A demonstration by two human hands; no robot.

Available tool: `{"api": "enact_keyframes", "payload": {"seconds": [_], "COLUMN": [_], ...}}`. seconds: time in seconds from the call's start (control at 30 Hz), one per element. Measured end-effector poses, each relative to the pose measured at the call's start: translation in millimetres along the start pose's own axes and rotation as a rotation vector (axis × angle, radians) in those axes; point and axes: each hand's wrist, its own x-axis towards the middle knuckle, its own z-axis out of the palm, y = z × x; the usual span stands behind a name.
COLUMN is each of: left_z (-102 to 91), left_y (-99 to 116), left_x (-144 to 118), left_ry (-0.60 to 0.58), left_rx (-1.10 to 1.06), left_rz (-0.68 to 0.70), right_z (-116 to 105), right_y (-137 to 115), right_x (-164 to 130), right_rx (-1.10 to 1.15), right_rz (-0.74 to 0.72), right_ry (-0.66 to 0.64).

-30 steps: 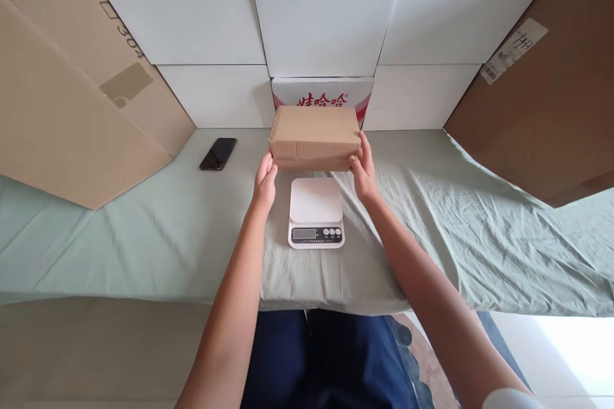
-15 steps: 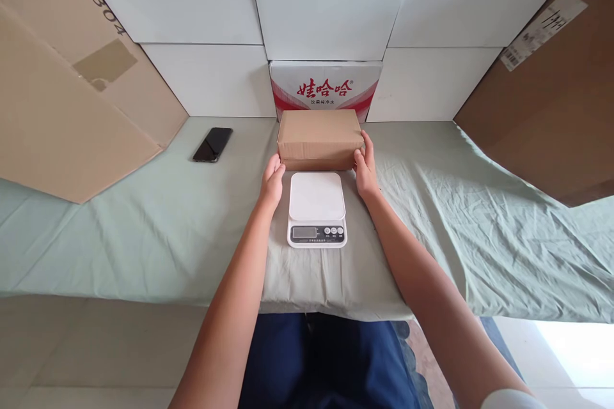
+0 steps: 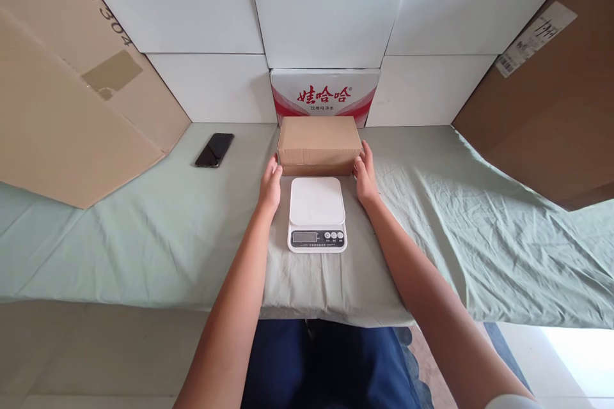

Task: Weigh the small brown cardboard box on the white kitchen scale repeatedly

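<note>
A closed brown cardboard box [image 3: 319, 140] sits on the cloth behind a white kitchen scale [image 3: 317, 204]. My left hand [image 3: 271, 185] is against the box's left end, thumb toward the front and fingers along the side. At the right end, my right hand [image 3: 366, 176] has its thumb near the front corner and its fingers reaching back along the side. Between them the two hands hold the box. The scale lies flat between my wrists, its plate bare and its display blank.
A black phone [image 3: 214, 150] lies to the left on the green cloth [image 3: 158, 236]. A white and red printed carton [image 3: 325, 86] stands behind the box. Large cardboard cartons flank the table at left [image 3: 86, 115] and right [image 3: 537, 108]. White panels [image 3: 321, 6] form the back.
The whole view has shifted slightly downward in the picture. Both hands stay at the ends of the box, which has barely moved relative to the scale.
</note>
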Motion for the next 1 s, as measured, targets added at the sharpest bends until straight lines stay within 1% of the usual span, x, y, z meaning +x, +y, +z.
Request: {"api": "enact_keyframes", "payload": {"seconds": [0.1,0.27,0.47,0.57,0.67,0.77,0.83,0.93,1.0], "left_z": [1.2,4.7,7.0,5.6,4.4,3.8,2.8,-1.0,-4.3], "left_y": [-3,-2,4,9,21,36,45,54,57], "left_x": [1,2,-1,-3,-8,-21,-36,-67,-92], "left_ry": [-0.019,-0.023,-0.055,-0.015,0.041,0.062,0.067,0.059,0.051], "left_rx": [-0.016,-0.022,-0.071,-0.033,-0.020,-0.035,-0.037,-0.018,-0.008], "left_rz": [0.017,-0.017,-0.043,0.007,0.099,0.160,0.179,0.183,0.172], "right_z": [4,7,7,10,13,13,11,7,4], "right_y": [-6,-17,-23,-27,-35,-50,-61,-74,-80], "right_x": [-1,-1,-2,-4,-8,-15,-24,-46,-66], "right_rx": [0.049,0.044,-0.021,-0.026,-0.033,-0.048,-0.068,-0.094,-0.085], "right_rz": [0.087,0.078,0.038,-0.015,-0.124,-0.218,-0.249,-0.264,-0.240], "right_ry": [0.046,0.038,0.007,0.004,0.000,0.003,0.020,0.048,0.042]}}
